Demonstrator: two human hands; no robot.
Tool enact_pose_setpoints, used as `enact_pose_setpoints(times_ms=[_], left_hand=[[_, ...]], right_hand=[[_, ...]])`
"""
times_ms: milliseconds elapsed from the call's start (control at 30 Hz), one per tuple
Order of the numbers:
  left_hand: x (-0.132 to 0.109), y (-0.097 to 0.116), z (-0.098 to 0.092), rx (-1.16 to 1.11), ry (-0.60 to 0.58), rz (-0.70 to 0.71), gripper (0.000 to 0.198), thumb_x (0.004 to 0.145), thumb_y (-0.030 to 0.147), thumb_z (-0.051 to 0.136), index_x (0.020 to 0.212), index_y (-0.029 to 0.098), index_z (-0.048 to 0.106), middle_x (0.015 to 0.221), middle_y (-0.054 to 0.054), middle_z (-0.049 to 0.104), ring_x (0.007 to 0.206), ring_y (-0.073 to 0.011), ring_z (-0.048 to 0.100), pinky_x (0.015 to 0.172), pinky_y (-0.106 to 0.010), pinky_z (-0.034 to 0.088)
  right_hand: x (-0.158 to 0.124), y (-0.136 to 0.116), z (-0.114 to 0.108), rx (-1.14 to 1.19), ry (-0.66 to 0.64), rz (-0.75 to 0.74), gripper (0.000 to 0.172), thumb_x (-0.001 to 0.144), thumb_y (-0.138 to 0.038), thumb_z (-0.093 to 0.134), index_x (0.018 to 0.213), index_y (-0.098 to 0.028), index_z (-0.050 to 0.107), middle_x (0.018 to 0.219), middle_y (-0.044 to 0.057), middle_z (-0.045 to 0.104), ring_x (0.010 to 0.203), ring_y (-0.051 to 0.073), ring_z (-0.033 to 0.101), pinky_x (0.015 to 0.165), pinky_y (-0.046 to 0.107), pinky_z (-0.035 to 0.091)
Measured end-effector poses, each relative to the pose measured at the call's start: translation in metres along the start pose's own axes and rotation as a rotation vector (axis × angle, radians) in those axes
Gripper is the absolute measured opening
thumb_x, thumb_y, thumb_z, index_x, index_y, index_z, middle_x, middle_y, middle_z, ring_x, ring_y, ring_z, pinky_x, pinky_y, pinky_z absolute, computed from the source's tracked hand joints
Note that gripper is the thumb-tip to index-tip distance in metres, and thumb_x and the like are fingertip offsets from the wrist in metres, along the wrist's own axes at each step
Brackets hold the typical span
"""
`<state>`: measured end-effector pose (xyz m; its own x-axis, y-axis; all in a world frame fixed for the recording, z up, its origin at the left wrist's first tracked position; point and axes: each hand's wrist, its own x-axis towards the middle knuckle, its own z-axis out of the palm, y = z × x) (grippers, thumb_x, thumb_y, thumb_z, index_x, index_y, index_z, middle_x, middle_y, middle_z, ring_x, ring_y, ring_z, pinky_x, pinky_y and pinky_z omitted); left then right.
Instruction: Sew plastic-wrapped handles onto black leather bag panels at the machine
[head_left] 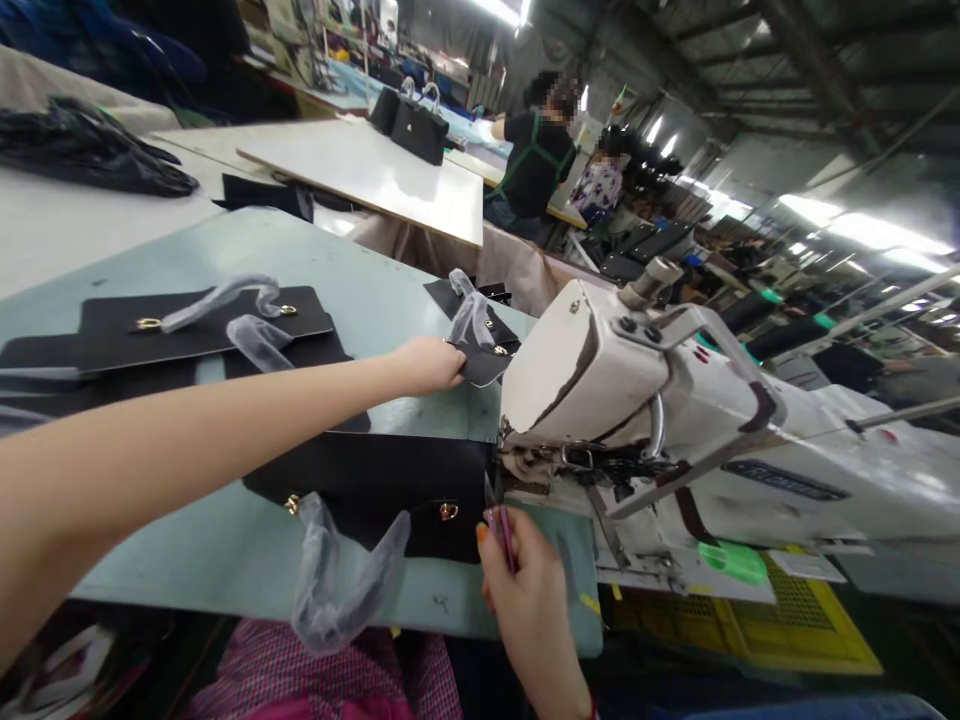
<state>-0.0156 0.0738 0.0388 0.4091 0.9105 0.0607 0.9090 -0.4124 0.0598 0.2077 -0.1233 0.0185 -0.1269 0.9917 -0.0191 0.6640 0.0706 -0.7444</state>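
— On the table (225, 570), far side, we list item one: our left hand (431, 365). State?
— Fingers curled shut, pinching the near edge of a small panel (484, 362), black, lying just left of the machine (637, 380) head. A wrapped handle (469, 312) stands up from it.
— Item two?
— Our right hand (529, 595), at the near table edge, below the machine head. Thumb and fingers closed round a thin pink tool (505, 530), tip pointing up.
— Does the tool touch anything?
— We cannot tell; the tip sits just beside the right edge of the big panel (390, 480).
— Item three, that big panel?
— Black, flat, between our two hands, its right edge against the machine. Two gold rings on it; a long handle (337, 585) in clear wrap hangs over the table edge toward us.
— Anything else on the table?
— One stack (202, 328) of like panels at left, well apart from both hands, wrapped handles on top.
— Beyond?
— Two black bags (420, 128) on a far table; two persons (536, 160) near them.
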Motion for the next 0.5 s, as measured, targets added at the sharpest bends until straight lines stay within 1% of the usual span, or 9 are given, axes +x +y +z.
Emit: enact_pose_setpoints(times_ms=[67,133,200,267,300,367,433,500], left_hand=[[-0.014,-0.012,-0.008,0.034,0.004,-0.025,0.034,0.089,0.034,0.043,0.09,0.012,0.069,0.091,-0.018,0.073,0.085,-0.032,0.069,0.069,-0.036,0.048],[-0.028,-0.018,-0.014,0.052,0.004,-0.037,0.036,0.089,0.035,0.041,0.09,0.013,0.069,0.091,-0.017,0.073,0.085,-0.0324,0.069,0.069,-0.037,0.048],[-0.039,-0.02,-0.015,0.064,0.004,-0.04,0.036,0.09,0.037,0.04,0.089,0.014,0.068,0.091,-0.017,0.073,0.086,-0.0325,0.069,0.07,-0.037,0.049],[-0.043,-0.021,-0.014,0.035,0.02,-0.065,0.036,0.089,0.039,0.042,0.089,0.014,0.068,0.092,-0.016,0.073,0.088,-0.0329,0.069,0.072,-0.037,0.049],[-0.042,-0.022,-0.012,0.002,0.034,-0.088,0.035,0.088,0.04,0.043,0.089,0.014,0.067,0.093,-0.016,0.072,0.088,-0.0333,0.069,0.072,-0.038,0.049],[-0.036,-0.025,-0.009,-0.084,0.068,-0.139,0.036,0.088,0.039,0.043,0.09,0.013,0.067,0.092,-0.017,0.072,0.085,-0.0347,0.069,0.072,-0.04,0.05],[-0.022,-0.028,-0.005,-0.177,0.108,-0.179,0.04,0.091,0.037,0.037,0.093,0.011,0.067,0.091,-0.019,0.072,0.083,-0.0352,0.07,0.072,-0.042,0.051],[-0.003,-0.03,-0.001,-0.268,0.15,-0.183,0.045,0.095,0.033,0.029,0.103,0.009,0.066,0.099,-0.02,0.071,0.09,-0.033,0.07,0.077,-0.042,0.051]], right_hand=[[0.024,-0.023,0.004,-0.052,-0.037,-0.012,0.023,0.094,-0.037,0.051,0.088,-0.019,0.064,0.07,0.004,0.067,0.059,0.016,0.062,0.047,0.021,0.038],[0.046,-0.038,0.009,-0.112,-0.05,-0.032,0.022,0.093,-0.035,0.051,0.086,-0.019,0.064,0.072,0.004,0.067,0.061,0.015,0.061,0.051,0.022,0.036],[0.062,-0.045,0.015,-0.178,-0.049,-0.043,0.02,0.093,-0.031,0.051,0.087,-0.018,0.065,0.079,0.005,0.068,0.069,0.017,0.062,0.057,0.023,0.037],[0.068,-0.048,0.016,-0.198,-0.064,-0.047,0.02,0.094,-0.03,0.05,0.091,-0.017,0.065,0.084,0.007,0.068,0.075,0.018,0.063,0.061,0.023,0.037],[0.066,-0.047,0.016,-0.178,-0.082,-0.048,0.021,0.094,-0.03,0.048,0.091,-0.017,0.065,0.084,0.006,0.068,0.075,0.018,0.062,0.062,0.023,0.037],[0.055,-0.042,0.012,-0.098,-0.132,-0.05,0.024,0.096,-0.032,0.046,0.088,-0.017,0.064,0.078,0.003,0.065,0.071,0.015,0.059,0.059,0.022,0.036],[0.035,-0.032,0.007,-0.024,-0.178,-0.038,0.028,0.097,-0.036,0.044,0.083,-0.018,0.061,0.07,0.0,0.061,0.064,0.012,0.054,0.055,0.02,0.034],[0.01,-0.016,0.005,0.032,-0.197,-0.032,0.028,0.097,-0.037,0.045,0.084,-0.018,0.062,0.068,-0.001,0.059,0.061,0.012,0.053,0.054,0.02,0.034]])
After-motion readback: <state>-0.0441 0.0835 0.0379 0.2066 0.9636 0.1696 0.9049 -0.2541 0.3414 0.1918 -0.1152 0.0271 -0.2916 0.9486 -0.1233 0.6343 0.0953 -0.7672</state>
